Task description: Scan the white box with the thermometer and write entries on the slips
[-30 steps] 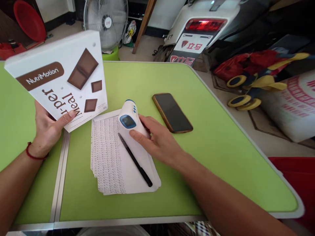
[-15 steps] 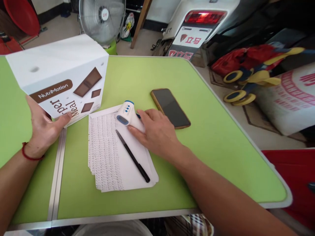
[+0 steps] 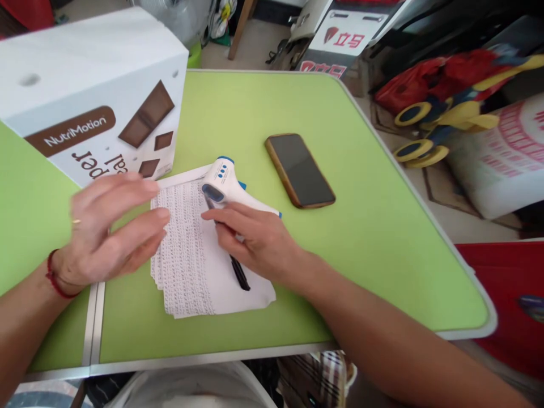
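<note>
My left hand (image 3: pixel 113 229), slightly blurred, holds nothing, its fingers apart over the left edge of the written papers (image 3: pixel 182 260). Behind it stands a white NutriMotion box (image 3: pixel 140 73) with brown chocolate pictures. My right hand (image 3: pixel 259 238) is closed around the middle of a black pen (image 3: pixel 240 275) over the papers; its capped end shows below the fingers. Just beyond those fingers a white and blue infrared thermometer (image 3: pixel 229 184) lies on its side, its handle pointing right. The papers carry dense handwriting on their left half.
A phone (image 3: pixel 301 170) in a brown case lies right of the thermometer on the green folding table (image 3: pixel 382 272). A metal seam (image 3: pixel 94 323) crosses the table on the left. Beyond the edge are a scooter's rear (image 3: pixel 344 34), a white sack (image 3: pixel 488 164) and a red object (image 3: pixel 493 283).
My left hand has let go of the box and moved right, towards the papers. My right hand has left the thermometer and taken hold of the pen. The view has tipped down.
</note>
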Motion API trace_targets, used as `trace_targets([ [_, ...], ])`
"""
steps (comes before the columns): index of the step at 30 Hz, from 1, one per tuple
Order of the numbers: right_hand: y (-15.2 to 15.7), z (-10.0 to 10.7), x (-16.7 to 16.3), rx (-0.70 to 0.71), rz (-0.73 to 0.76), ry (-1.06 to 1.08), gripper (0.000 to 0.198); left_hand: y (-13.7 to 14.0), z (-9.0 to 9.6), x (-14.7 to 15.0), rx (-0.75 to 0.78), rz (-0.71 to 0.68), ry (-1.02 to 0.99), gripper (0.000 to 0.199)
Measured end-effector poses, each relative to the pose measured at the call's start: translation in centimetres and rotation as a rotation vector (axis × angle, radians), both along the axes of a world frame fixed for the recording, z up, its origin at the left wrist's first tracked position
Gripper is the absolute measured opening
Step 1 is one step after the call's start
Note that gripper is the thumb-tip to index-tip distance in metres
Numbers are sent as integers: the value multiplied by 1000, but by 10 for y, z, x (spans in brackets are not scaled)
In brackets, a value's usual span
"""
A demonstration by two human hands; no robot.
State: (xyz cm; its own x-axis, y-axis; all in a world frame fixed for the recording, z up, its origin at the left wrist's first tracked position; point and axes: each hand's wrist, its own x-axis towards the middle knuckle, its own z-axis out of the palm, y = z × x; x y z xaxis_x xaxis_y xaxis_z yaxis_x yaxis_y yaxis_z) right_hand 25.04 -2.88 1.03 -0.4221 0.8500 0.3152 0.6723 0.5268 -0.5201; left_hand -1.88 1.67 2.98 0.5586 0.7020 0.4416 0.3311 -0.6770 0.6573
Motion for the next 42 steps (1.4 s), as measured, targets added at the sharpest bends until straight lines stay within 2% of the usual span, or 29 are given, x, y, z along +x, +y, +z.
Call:
trace_targets([
  [2, 3, 0, 1, -43, 16, 203, 28, -1, 0, 7, 296, -95, 133, 42],
  [3, 4, -1, 2, -75, 21, 290, 28, 0, 0, 10, 401, -134, 205, 43],
  [4, 3, -2, 1, -108, 24, 362, 28, 1, -1, 11, 438, -158, 268, 42],
  [8, -5, -8, -4, -171, 1, 550, 32, 6, -9, 12, 245, -188, 396, 44],
  [10, -9, -10, -7, -176, -49, 605, 26, 7, -12, 11, 215, -204, 413, 45],
  [15, -10, -9, -14, -225, -10, 665, 25, 7, -16, 12, 285, -255, 391, 43],
  [19, -6, -8, -21, -279, -110, 609, 8, 7, -16, 12, 291, -261, 423, 43],
  [23, -6, -10, -25, -326, -142, 593, 5, 7, -16, 12, 273, -271, 448, 44],
  [33, -5, -13, -26, -221, -119, 545, 9, 6, -17, 12, 261, -276, 464, 43],
  [42, -6, -17, -26, -199, -91, 497, 9, 6, -18, 12, 311, -278, 453, 44],
])
